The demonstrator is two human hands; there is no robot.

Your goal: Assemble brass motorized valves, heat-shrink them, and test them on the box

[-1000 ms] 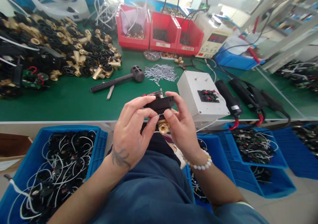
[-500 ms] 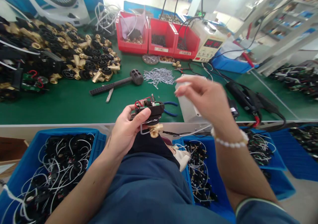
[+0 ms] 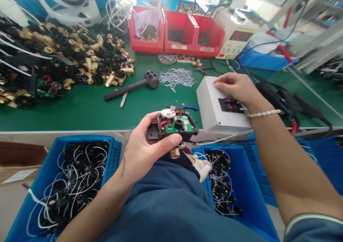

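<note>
My left hand [image 3: 150,151] is wrapped round a black valve actuator housing [image 3: 178,127] and holds it above my lap. The housing's open top faces up and shows a green circuit board, red wires and a pale round part. A brass fitting [image 3: 175,153] sticks out below it. My right hand [image 3: 238,86] is over a light grey box [image 3: 211,106] with a black panel on its face. Its thumb and fingertips are pinched together at the box's upper edge; whatever they may hold is too small to make out.
A black mallet [image 3: 131,86] and a heap of silver pins [image 3: 177,78] lie on the green bench. Red bins [image 3: 179,47] and a power supply [image 3: 237,38] stand behind. Brass valves [image 3: 91,61] are piled left. Blue crates [image 3: 115,156] flank my legs.
My right hand has come down onto the grey box from above. My left hand has tipped the actuator housing so its open top shows. The view has shifted slightly.
</note>
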